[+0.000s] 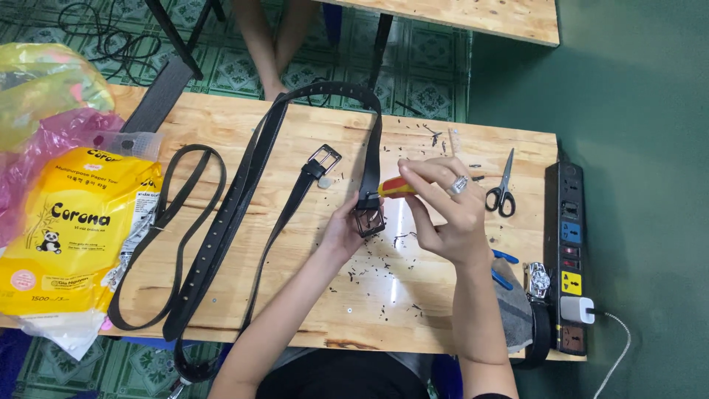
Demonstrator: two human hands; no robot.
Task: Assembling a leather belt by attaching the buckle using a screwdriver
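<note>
A yellow-and-white soft package lies at the table's left edge.

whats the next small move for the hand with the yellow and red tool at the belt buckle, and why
Probably ease the yellow and red tool tip in at the strap end just above the buckle. The right hand already points it there, the left hand steadies the black belt at the buckle, and black shavings on the wooden table suggest trimming.
</note>
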